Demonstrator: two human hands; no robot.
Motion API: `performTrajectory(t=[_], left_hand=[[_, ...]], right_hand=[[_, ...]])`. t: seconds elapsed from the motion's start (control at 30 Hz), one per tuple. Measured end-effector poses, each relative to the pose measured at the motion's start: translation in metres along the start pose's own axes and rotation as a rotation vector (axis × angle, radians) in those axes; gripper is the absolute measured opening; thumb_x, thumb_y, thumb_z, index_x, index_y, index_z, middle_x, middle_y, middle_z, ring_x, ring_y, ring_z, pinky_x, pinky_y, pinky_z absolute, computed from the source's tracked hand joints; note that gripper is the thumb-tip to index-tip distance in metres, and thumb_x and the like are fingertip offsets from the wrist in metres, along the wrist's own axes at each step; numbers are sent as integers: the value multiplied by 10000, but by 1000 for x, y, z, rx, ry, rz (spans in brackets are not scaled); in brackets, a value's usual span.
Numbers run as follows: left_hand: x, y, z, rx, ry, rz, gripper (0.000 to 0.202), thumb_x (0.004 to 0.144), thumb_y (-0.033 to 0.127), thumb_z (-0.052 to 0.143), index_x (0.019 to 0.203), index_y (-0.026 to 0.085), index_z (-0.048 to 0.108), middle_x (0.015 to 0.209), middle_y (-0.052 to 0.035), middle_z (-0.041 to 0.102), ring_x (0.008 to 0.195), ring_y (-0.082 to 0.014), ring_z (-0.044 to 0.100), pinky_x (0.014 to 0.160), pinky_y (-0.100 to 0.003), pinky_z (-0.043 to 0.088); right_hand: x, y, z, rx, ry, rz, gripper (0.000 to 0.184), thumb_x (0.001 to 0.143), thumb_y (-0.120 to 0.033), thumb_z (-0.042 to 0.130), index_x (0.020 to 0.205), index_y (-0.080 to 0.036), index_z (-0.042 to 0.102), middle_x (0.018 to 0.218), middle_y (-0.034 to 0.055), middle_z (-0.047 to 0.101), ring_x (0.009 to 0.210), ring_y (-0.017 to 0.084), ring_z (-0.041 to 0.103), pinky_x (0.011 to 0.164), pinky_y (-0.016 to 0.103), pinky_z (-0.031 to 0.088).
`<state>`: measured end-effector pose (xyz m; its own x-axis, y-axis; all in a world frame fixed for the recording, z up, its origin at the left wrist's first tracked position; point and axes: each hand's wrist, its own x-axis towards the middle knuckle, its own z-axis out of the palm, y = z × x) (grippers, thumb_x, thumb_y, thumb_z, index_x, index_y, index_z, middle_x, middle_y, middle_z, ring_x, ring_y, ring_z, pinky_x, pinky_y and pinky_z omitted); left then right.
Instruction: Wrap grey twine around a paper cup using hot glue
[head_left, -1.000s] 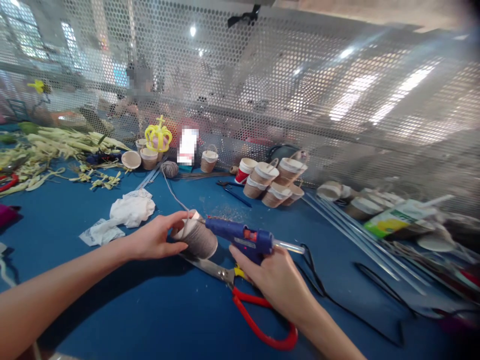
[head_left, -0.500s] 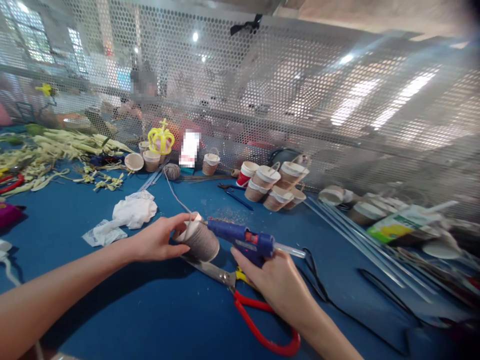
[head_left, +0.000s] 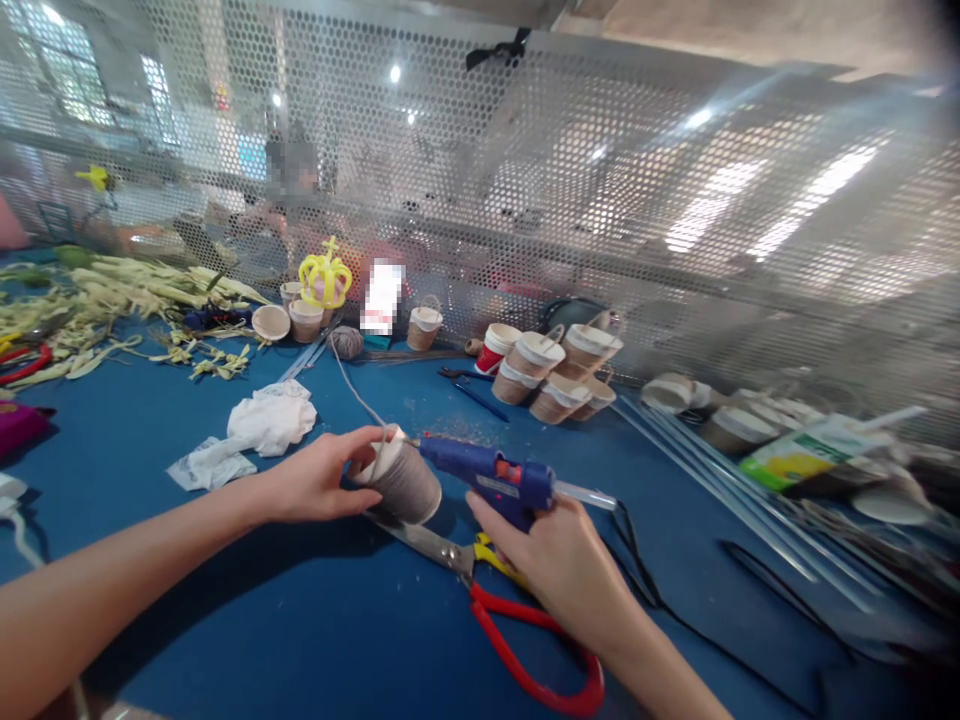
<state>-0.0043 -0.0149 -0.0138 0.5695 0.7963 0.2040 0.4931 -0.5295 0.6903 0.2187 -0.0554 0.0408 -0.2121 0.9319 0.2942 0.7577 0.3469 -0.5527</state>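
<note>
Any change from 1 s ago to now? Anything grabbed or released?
Almost none. Nothing grabbed or released. The left hand keeps its grip on the yarn-wrapped cup, the right hand on the blue glue gun, nozzle at the cup's rim. Everything drifts slightly right in frame, background included, so the camera moved. The red scissors stay flat beneath.

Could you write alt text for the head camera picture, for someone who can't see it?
A person's left hand holds a yarn-wrapped cup on its side, while the right hand holds a blue glue gun with its nozzle at the cup. Red-handled scissors lie below on the blue table; more paper cups sit before a perforated metal screen.
</note>
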Motion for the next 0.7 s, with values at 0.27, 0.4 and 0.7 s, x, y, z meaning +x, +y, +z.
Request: performTrajectory(t=[0.27,0.4,0.7], left_hand=[[1,3,-1,8,-19,-22,538,723,249,555,1220,166,369,893,-39,603,710,-152,555,574,-218,421],[0,4,-2,1,-28,-20,504,720,243,555,1193,164,399,891,-34,598,724,-153,551,581,-216,420],[0,2,-1,-18,-17,-9,549,721,249,560,1228,179,362,897,-34,601,759,-164,562,624,-228,432]], right_hand=[[-11,-3,4,3,-43,-21,192,758,-244,449,696,-156,607,534,37,607,452,137,546,436,229,427],[-15,0,10,12,-46,-23,166,754,-262,464,702,-169,591,620,41,630,514,137,569,490,232,445],[-11,-7,2,53,-28,-60,191,768,-240,430,694,-182,597,495,21,574,425,128,506,398,223,411]])
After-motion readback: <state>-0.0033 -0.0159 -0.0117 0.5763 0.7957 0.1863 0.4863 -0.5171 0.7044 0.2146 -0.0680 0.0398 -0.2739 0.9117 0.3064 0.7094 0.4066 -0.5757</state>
